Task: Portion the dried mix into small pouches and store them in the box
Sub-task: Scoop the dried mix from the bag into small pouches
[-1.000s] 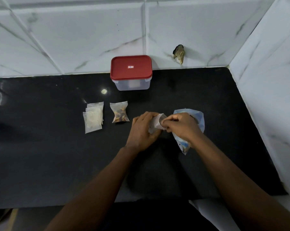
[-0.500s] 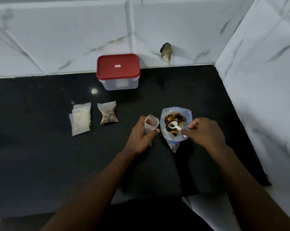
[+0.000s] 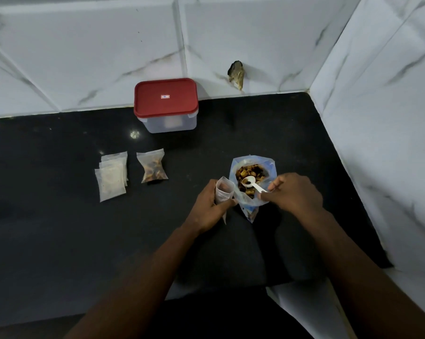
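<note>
Countertop (image 3: 60,241): left hand (image 3: 206,209) grips pouch (image 3: 223,192), right hand (image 3: 294,194) spoon (image 3: 253,184).

Clear bag (image 3: 267,165) of dried mix (image 3: 249,171), brown and yellow pieces, stands open-topped at centre right of black counter (image 3: 60,241). White plastic spoon (image 3: 253,184) lies bowl-up over mix, handle pinched by right hand (image 3: 294,194). Small pouch (image 3: 223,192), clear, upright, mouth open, gripped by left hand (image 3: 206,211), just beside bag. Filled pouch (image 3: 152,167) lies flat further left. Beside it, fanned stack of flat whitish pouches (image 3: 112,178). Translucent box (image 3: 170,123), red lid (image 3: 166,97) on, stands at back against wall.
</note>
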A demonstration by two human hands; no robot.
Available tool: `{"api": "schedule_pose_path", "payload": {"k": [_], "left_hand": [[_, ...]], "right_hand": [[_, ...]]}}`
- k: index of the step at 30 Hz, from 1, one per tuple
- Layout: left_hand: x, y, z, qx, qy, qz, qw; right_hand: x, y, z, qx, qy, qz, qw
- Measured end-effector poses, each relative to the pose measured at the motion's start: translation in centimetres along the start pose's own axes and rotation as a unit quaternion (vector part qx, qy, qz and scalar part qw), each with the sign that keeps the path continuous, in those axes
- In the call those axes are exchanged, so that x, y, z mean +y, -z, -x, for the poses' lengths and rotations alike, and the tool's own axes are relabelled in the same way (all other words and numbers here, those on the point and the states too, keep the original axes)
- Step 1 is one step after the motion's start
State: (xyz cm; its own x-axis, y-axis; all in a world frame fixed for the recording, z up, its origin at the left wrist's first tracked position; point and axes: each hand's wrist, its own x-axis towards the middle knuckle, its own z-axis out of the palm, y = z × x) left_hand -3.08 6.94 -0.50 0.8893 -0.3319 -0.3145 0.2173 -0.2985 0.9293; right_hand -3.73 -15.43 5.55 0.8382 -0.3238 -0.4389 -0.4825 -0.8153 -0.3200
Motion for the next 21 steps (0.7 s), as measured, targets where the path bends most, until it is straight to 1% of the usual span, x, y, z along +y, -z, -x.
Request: {"api": "schedule_pose_path", "payload": {"k": [2,6,8,11,13,15,17,21], "left_hand": [[0.1,-0.1,0.0,-0.004,-0.007,-0.006,1.000],[0.2,-0.2,0.0,-0.002,-0.022,-0.009,1.000],[0.1,-0.3,-0.1,0.000,-0.019,-0.011,1.000],[-0.1,-0.3,-0.1,0.000,-0.014,-0.019,1.000],[-0.2,-0.3,-0.1,0.002,-0.012,-0.021,1.000],[-0.2,-0.4,-0.1,0.000,-0.003,-0.013,1.000],[-0.3,-0.5,-0.2,-0.004,0.010,0.002,1.000],[-0.5,-0.6,-0.3,-0.035,0.043,0.015,0.998]], "right_hand": [[-0.4,-0.3,-0.1,-0.006,-0.004,0.020,1.000],[-0.5,-0.5,-0.4,-0.025,-0.002,-0.028,0.999],[-0.3,-0.1,-0.3,-0.005,0.015,-0.049,0.999],[-0.1,0.5,-0.5,0.056,0.054,-0.068,0.995],[-0.1,0.9,-0.8,0.083,0.101,-0.087,0.988],[-0.1,1.2,-1.1,0.083,0.146,-0.088,0.982],[-0.3,1.3,-1.0,0.084,0.172,-0.083,0.978],[-0.3,0.9,-0.9,0.098,0.191,-0.067,0.974]]}}
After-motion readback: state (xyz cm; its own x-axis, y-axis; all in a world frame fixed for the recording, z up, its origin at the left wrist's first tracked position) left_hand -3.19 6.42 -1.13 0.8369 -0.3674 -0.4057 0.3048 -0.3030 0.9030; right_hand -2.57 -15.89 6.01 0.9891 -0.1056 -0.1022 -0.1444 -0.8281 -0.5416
